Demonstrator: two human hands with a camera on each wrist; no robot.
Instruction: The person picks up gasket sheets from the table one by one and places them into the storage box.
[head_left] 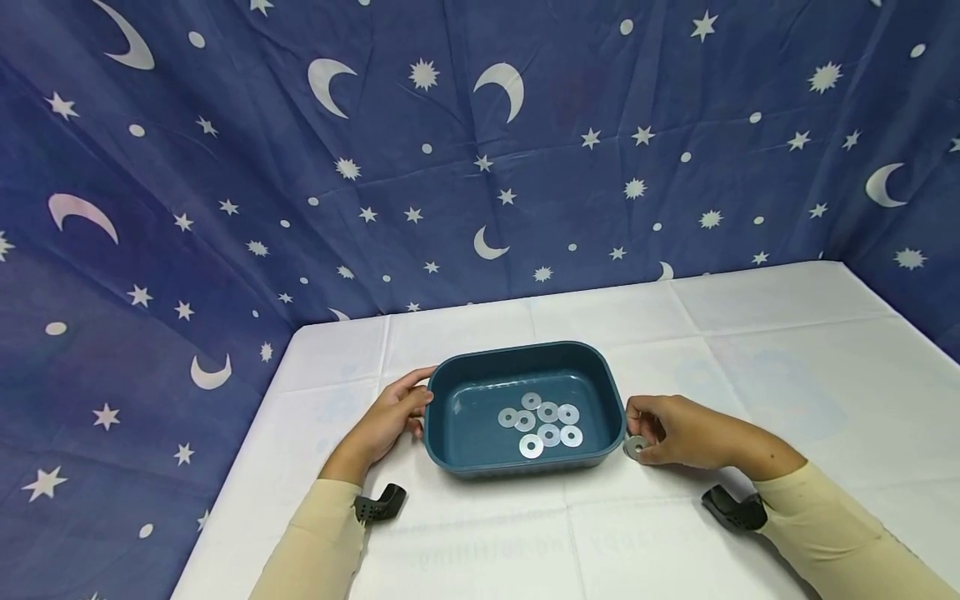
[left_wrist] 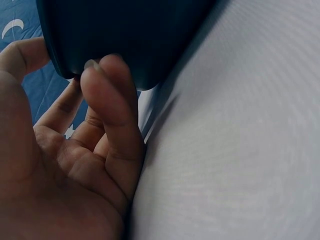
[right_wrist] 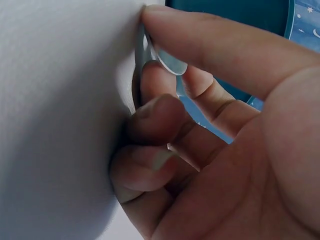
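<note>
A dark teal rectangular plastic bin [head_left: 480,468] sits on the white tablecloth with several flat metal washers [head_left: 531,446] lying loosely on its floor, mostly towards the right. My left hand [head_left: 386,421] holds the bin's left end, one finger reaching to the back corner. In the left wrist view, fingertips meet the bin's wall [left_wrist: 125,35] while other fingers curl beneath. Just outside the bin's right end, my right hand [head_left: 678,433] pinches one washer [head_left: 634,447] low at the cloth. The right wrist view shows that washer [right_wrist: 172,62] tilted between thumb and fingers, partly hidden.
White cloth [head_left: 795,375] with fold creases covers the table. A blue curtain [head_left: 420,208] with moons and stars hangs behind and to both sides. Each wrist wears a black camera mount, one on the left [head_left: 381,503] and one on the right [head_left: 735,510].
</note>
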